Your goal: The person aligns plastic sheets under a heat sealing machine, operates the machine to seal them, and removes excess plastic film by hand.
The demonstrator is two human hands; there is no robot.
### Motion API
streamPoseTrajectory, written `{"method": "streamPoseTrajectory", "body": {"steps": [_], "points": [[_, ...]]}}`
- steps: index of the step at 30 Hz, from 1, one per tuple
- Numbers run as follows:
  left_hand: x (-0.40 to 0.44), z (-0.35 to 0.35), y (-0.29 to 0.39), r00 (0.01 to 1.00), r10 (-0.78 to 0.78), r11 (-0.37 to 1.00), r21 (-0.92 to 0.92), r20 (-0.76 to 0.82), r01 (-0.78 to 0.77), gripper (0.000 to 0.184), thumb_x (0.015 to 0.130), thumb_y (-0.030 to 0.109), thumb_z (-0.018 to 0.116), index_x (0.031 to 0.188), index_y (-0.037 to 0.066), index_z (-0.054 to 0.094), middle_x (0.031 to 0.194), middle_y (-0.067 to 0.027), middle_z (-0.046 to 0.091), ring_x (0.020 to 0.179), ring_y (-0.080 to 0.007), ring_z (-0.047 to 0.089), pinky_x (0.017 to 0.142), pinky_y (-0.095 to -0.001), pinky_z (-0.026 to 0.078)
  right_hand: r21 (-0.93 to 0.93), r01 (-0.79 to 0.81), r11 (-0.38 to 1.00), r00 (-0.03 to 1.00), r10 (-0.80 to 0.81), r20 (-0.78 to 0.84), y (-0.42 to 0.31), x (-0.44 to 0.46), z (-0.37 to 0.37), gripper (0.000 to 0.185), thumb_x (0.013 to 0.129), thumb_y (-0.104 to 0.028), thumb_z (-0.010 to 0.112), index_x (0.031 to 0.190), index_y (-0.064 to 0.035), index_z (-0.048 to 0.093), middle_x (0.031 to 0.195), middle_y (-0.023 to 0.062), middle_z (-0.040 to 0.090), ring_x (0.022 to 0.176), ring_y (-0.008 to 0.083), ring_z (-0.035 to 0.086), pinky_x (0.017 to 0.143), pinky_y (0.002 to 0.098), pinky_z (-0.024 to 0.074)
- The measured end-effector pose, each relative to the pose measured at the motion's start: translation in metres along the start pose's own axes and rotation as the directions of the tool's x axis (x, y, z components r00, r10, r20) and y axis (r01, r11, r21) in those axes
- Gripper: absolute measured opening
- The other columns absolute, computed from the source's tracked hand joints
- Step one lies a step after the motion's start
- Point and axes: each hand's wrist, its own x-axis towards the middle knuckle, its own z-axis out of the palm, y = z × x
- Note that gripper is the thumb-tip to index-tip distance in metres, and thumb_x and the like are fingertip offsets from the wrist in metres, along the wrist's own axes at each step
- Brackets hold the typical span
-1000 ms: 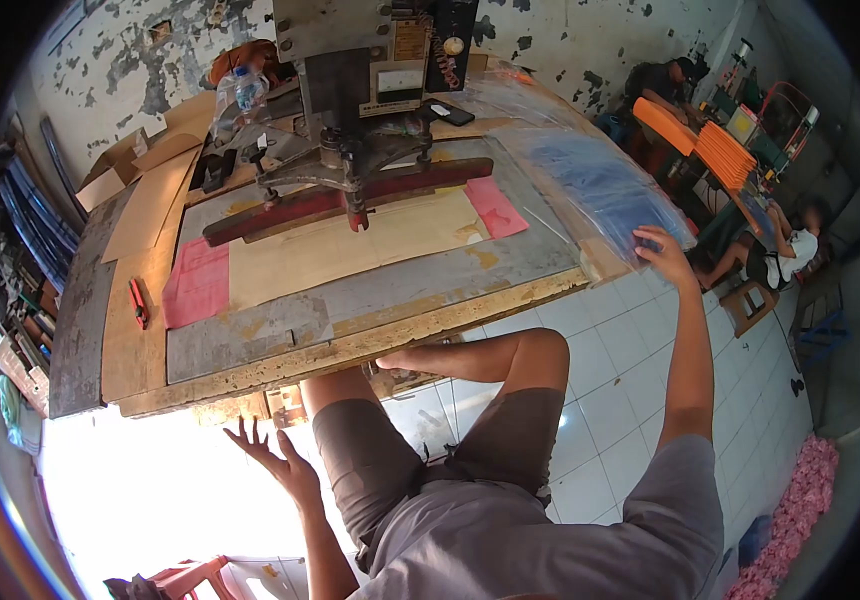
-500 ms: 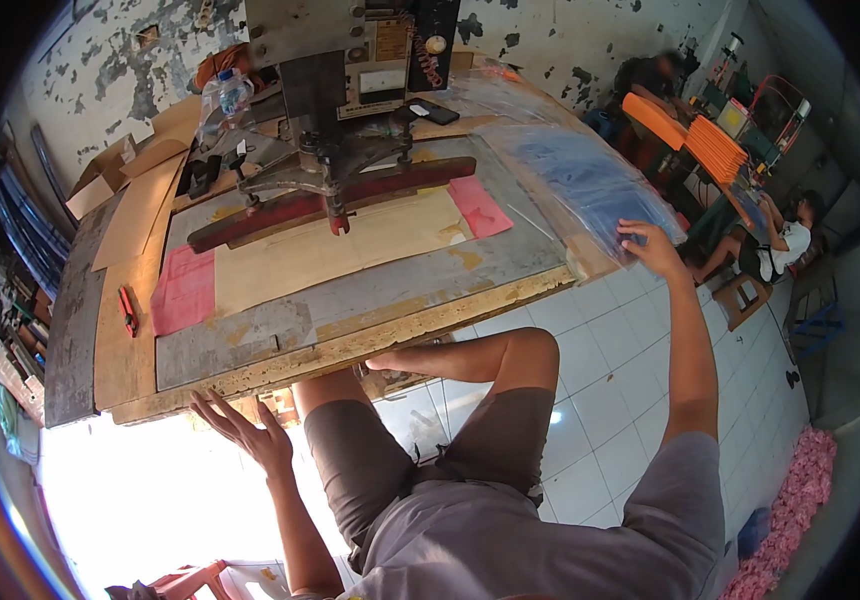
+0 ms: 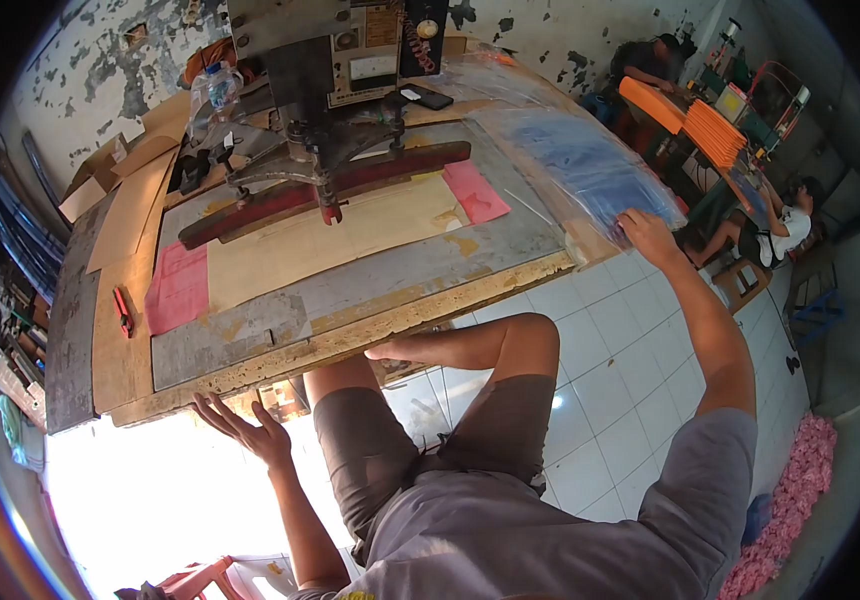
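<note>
- Under curled right hand (image 3: 649, 238), blue plastic sheets (image 3: 580, 165) are touched, grip can't be told tbh
- Near the splayed left hand (image 3: 263, 437), table edge (image 3: 240, 374) is seen

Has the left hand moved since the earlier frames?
Yes. Compared with a second ago, the left hand is nearer the table's front edge and shifted toward its left end. Whether it touches the edge, I can't tell.

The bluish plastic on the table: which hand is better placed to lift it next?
Probably the right hand: it is at the near corner of the bluish plastic. The left hand is open by the table's front edge, well away from it.
</note>
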Motion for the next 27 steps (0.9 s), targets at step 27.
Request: {"method": "streamPoseTrajectory", "body": {"steps": [27], "points": [[-0.002,0.008,-0.004,0.997,0.031,0.999,-0.011,-0.065,-0.032,0.061,0.104,0.026,0.053,0.157,0.006,0.031,0.165,-0.0248,0.025,0.153,-0.0479,0.021,0.12,-0.0648,0.021,0.087,-0.14,0.986,0.968,0.118,0.221,-0.025,0.02,-0.018,0.03,0.1,-0.021,0.059,0.122,-0.0006,0.062,0.136,0.0179,0.062,0.105,0.038,0.069,0.087,0.0425,0.0585]]}}
